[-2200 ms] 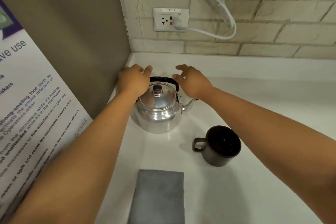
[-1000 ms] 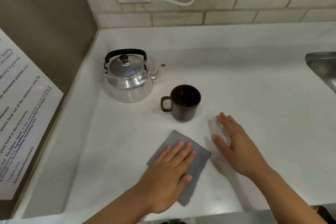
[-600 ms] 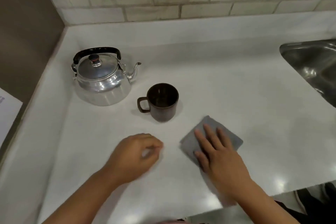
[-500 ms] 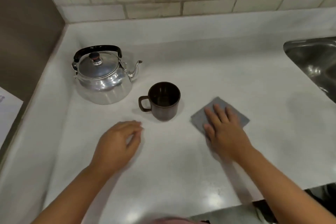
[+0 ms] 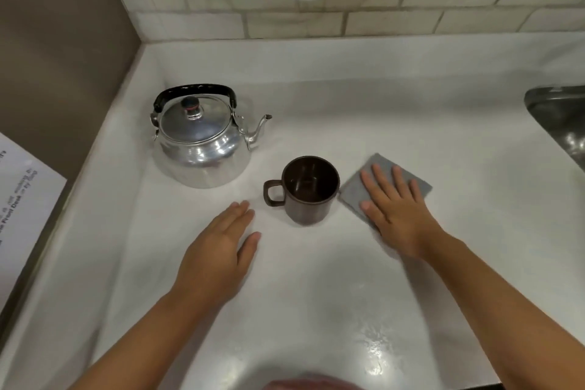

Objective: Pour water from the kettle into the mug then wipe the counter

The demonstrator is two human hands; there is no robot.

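Your right hand (image 5: 397,210) lies flat, fingers spread, pressing the grey cloth (image 5: 354,191) onto the counter (image 5: 380,123), just right of the brown mug (image 5: 308,190). Your left hand (image 5: 218,250) rests open, holding nothing, before the mug's handle. The kettle (image 5: 201,142) stands toward the counter's back-left corner; a sink (image 5: 560,123) cuts its right edge.

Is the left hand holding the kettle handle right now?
No, the left hand lies flat on the counter, apart from the kettle.
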